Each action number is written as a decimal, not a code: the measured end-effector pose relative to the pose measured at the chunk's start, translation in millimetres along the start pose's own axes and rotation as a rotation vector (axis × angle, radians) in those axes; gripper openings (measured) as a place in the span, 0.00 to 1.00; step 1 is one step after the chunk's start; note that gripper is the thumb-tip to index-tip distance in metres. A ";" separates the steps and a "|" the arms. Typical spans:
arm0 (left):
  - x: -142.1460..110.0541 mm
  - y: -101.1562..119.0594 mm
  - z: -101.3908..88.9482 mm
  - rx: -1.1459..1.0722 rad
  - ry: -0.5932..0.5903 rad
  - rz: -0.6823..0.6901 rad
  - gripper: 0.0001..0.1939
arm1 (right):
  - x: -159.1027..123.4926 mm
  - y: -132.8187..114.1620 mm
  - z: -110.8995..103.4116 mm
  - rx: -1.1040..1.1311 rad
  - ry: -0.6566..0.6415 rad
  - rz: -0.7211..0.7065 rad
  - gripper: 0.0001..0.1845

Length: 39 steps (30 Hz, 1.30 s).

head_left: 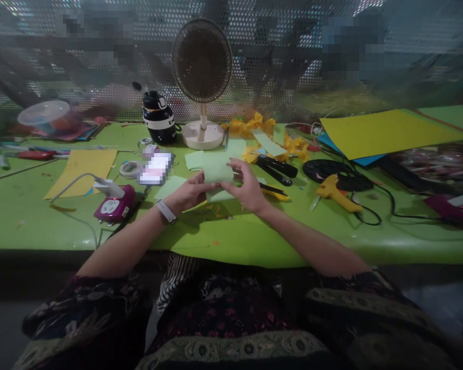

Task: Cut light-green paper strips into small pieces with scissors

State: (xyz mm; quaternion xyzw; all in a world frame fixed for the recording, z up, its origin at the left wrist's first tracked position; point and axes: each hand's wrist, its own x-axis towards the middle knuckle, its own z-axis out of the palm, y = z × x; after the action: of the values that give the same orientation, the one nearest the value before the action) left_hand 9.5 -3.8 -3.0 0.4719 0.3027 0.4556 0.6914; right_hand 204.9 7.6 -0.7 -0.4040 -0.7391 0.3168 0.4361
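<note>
Between my two hands is a pale green sheet of paper, raised a little above the green table. My left hand pinches its lower left edge, and a watch strap circles that wrist. At the lower right edge, my right hand grips the same paper with thumb and fingers. More pale green paper pieces lie behind and to the left of it. Close by on the right are a black stapler and a yellow cutter, partly hidden by my right hand.
A small fan and a dark bottle stand at the back. On the left are a phone, a tape roll and a purple power adapter. A yellow glue gun with its cord lies right, near yellow card sheets.
</note>
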 end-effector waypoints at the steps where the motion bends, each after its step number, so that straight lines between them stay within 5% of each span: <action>1: 0.5 -0.2 0.0 -0.005 0.002 0.005 0.22 | 0.5 0.8 1.0 0.065 -0.021 0.049 0.34; 4: 2.7 -1.3 -2.4 -0.024 0.023 0.024 0.21 | 2.9 3.5 3.9 0.251 -0.063 0.175 0.39; 8: 5.6 -4.0 -6.7 -0.009 0.051 0.065 0.23 | 6.5 8.0 5.3 0.375 -0.028 0.230 0.30; 17: 8.8 -5.0 -8.4 0.101 0.113 0.012 0.22 | 11.1 12.7 3.0 0.348 0.119 0.169 0.22; 22: 7.1 -3.7 -11.7 0.198 0.147 -0.055 0.23 | 12.3 12.0 1.7 0.361 0.122 0.188 0.22; 39: 5.4 -0.3 -7.4 0.360 0.144 0.051 0.20 | 9.9 12.9 3.2 0.406 0.030 0.229 0.26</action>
State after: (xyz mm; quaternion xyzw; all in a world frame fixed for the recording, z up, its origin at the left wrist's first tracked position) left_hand 5.6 3.9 -6.0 0.5618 0.4161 0.4441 0.5604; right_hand 203.2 21.9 -8.7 -0.3941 -0.6030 0.5003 0.4804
